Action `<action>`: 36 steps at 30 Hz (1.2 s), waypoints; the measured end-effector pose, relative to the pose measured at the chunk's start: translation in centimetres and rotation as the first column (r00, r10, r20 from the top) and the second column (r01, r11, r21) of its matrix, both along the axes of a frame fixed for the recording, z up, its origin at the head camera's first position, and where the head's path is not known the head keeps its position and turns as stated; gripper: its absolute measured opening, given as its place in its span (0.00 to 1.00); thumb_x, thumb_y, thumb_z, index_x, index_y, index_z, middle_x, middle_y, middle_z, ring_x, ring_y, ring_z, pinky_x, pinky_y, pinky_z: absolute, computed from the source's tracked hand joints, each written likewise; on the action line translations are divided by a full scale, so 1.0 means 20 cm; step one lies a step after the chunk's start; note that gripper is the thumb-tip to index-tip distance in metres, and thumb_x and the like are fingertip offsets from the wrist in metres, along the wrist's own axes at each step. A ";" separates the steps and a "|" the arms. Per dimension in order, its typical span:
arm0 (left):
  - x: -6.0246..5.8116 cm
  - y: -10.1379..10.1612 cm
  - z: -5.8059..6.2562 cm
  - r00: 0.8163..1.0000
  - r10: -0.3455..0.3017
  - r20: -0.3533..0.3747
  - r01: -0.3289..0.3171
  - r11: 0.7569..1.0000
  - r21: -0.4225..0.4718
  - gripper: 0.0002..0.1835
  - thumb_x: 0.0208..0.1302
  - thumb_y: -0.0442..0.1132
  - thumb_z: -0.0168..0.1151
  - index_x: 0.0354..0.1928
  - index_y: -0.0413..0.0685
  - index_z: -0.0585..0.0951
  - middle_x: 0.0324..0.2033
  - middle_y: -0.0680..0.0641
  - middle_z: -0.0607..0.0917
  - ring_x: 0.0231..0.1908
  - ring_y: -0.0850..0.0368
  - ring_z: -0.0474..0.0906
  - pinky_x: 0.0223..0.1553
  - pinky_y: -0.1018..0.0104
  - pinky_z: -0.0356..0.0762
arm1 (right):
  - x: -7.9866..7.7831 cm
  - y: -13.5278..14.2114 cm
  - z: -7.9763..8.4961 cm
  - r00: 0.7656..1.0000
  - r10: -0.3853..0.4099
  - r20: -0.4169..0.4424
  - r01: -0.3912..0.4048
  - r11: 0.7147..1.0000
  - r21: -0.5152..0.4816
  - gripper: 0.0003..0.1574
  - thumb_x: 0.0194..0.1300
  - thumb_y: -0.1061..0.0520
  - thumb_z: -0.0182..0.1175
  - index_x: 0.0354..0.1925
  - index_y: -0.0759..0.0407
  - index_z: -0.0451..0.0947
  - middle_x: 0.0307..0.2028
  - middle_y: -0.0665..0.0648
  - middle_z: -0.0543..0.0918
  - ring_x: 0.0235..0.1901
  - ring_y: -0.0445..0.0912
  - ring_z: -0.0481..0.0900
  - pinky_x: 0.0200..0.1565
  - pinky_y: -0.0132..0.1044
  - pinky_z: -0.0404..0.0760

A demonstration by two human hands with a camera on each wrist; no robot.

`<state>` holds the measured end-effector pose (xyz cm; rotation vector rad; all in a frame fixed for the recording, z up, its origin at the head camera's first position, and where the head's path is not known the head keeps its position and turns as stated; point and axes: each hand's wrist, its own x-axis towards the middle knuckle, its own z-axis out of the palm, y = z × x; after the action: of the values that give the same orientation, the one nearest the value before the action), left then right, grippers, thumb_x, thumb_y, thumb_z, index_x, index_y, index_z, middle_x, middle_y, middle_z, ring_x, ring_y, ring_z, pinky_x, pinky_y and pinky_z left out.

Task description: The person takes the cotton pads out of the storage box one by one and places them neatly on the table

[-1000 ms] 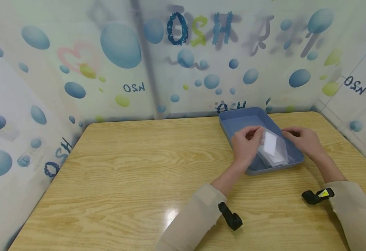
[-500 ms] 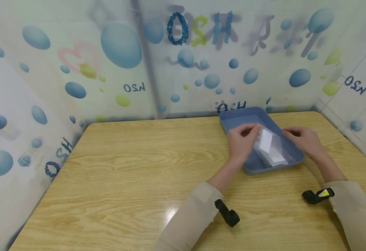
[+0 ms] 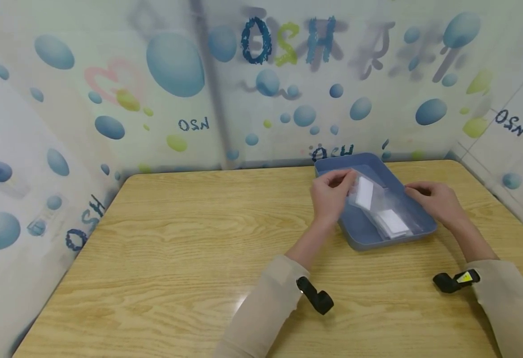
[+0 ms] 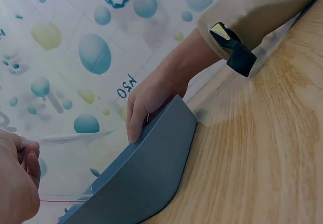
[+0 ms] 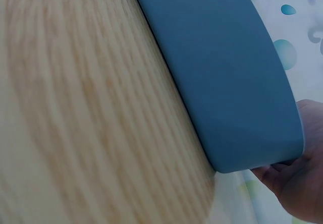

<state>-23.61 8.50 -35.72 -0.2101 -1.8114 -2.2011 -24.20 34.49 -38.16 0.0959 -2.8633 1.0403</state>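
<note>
My left hand (image 3: 330, 201) pinches a small clear plastic bag (image 3: 365, 193) with a white block-like piece inside. It holds the bag raised over the left side of a blue tray (image 3: 361, 234). Similar clear bags with white contents (image 3: 393, 222) lie in the tray's near right part, some overlapping; how many is unclear. My right hand (image 3: 437, 203) grips the tray's right rim. In the left wrist view, that right hand (image 4: 151, 100) has its fingers over the tray wall (image 4: 146, 176), and thin plastic film (image 4: 75, 136) stretches from my left fingers.
The tray stands at the back right of a wood-grain table (image 3: 189, 238). A patterned backdrop (image 3: 243, 114) with bubbles and letters rises right behind the table's far edge and along both sides.
My left hand has moved left and slightly away with the bag, drawing it apart from the other bags in the tray. My right hand stays on the rim.
</note>
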 end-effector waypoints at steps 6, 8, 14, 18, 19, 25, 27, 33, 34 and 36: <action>-0.04 -0.05 0.01 0.999 0.042 0.004 -0.042 0.999 -0.008 0.08 0.64 0.38 0.72 0.40 0.41 0.90 0.30 0.53 0.88 0.28 0.68 0.80 0.29 0.77 0.78 | 0.00 0.00 0.00 1.000 0.001 0.001 -0.001 1.000 0.000 0.34 0.78 0.42 0.52 0.61 0.71 0.76 0.55 0.75 0.79 0.52 0.64 0.76 0.35 0.25 0.72; -0.05 -0.07 0.02 0.999 0.051 0.018 -0.051 0.999 -0.007 0.08 0.64 0.39 0.71 0.40 0.42 0.90 0.31 0.55 0.88 0.30 0.68 0.80 0.30 0.76 0.78 | 0.01 0.00 0.00 1.000 0.002 0.005 -0.002 1.000 0.000 0.34 0.78 0.42 0.52 0.61 0.71 0.76 0.55 0.75 0.78 0.53 0.65 0.76 0.36 0.26 0.72; -0.09 -0.13 0.04 0.995 0.080 0.058 -0.081 0.997 0.013 0.08 0.65 0.41 0.71 0.41 0.46 0.90 0.33 0.58 0.88 0.33 0.66 0.80 0.32 0.75 0.79 | 0.01 0.00 0.01 1.000 0.001 0.012 -0.001 1.000 0.001 0.35 0.78 0.41 0.51 0.61 0.71 0.76 0.56 0.75 0.78 0.53 0.66 0.76 0.38 0.30 0.73; -0.11 -0.18 0.04 0.994 0.084 0.067 -0.086 0.996 0.030 0.08 0.65 0.41 0.71 0.41 0.45 0.90 0.34 0.56 0.87 0.33 0.65 0.79 0.33 0.74 0.80 | 0.01 0.00 0.00 1.000 -0.002 0.005 0.002 1.000 -0.004 0.34 0.78 0.42 0.51 0.61 0.71 0.76 0.55 0.75 0.78 0.53 0.66 0.76 0.37 0.28 0.73; -0.12 -0.19 0.04 0.995 0.082 0.064 -0.084 0.996 0.035 0.08 0.65 0.40 0.71 0.41 0.44 0.90 0.34 0.55 0.87 0.33 0.64 0.79 0.33 0.74 0.80 | 0.01 0.00 0.00 1.000 -0.003 0.004 0.003 1.000 -0.005 0.34 0.78 0.42 0.51 0.61 0.71 0.76 0.55 0.75 0.78 0.53 0.66 0.76 0.36 0.27 0.72; -0.15 -0.25 0.04 0.993 0.079 0.089 -0.084 0.995 0.057 0.08 0.66 0.38 0.70 0.42 0.42 0.89 0.34 0.52 0.86 0.33 0.63 0.77 0.33 0.75 0.79 | 0.01 0.00 0.00 1.000 -0.004 -0.001 0.004 1.000 -0.003 0.34 0.78 0.43 0.51 0.61 0.71 0.76 0.55 0.75 0.78 0.53 0.66 0.76 0.36 0.27 0.72; -0.15 -0.26 0.04 0.991 0.079 0.106 -0.086 0.995 0.057 0.08 0.66 0.39 0.70 0.42 0.42 0.89 0.34 0.53 0.86 0.33 0.63 0.77 0.33 0.75 0.79 | 0.01 0.00 0.00 1.000 -0.003 -0.002 0.003 1.000 -0.003 0.34 0.78 0.43 0.52 0.61 0.71 0.76 0.55 0.75 0.78 0.52 0.66 0.76 0.36 0.27 0.72; -0.18 -0.31 0.05 0.989 0.080 0.121 -0.091 0.992 0.087 0.08 0.65 0.36 0.70 0.43 0.38 0.89 0.35 0.50 0.86 0.33 0.63 0.78 0.33 0.75 0.79 | 0.01 -0.01 0.00 1.000 -0.004 -0.007 0.004 1.000 0.001 0.33 0.78 0.43 0.52 0.60 0.71 0.76 0.55 0.75 0.79 0.52 0.66 0.76 0.37 0.28 0.72; -0.19 -0.32 0.05 0.989 0.077 0.124 -0.089 0.992 0.092 0.08 0.65 0.35 0.70 0.43 0.38 0.88 0.36 0.50 0.86 0.33 0.63 0.78 0.33 0.75 0.79 | 0.01 -0.01 0.00 1.000 -0.004 -0.007 0.004 1.000 0.002 0.33 0.78 0.43 0.52 0.61 0.71 0.76 0.55 0.75 0.79 0.52 0.66 0.76 0.37 0.28 0.72; -0.19 -0.33 0.04 0.988 0.069 0.135 -0.083 0.992 0.096 0.08 0.65 0.34 0.70 0.43 0.37 0.88 0.36 0.50 0.86 0.33 0.63 0.78 0.34 0.75 0.79 | 0.01 0.00 0.00 1.000 -0.002 -0.004 0.002 1.000 0.004 0.33 0.78 0.43 0.52 0.61 0.71 0.76 0.55 0.76 0.79 0.52 0.66 0.76 0.37 0.29 0.72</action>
<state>-27.45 1.86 -34.87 0.0260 -1.7365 -2.2938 -24.04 34.40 -38.11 0.0951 -2.8610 1.0326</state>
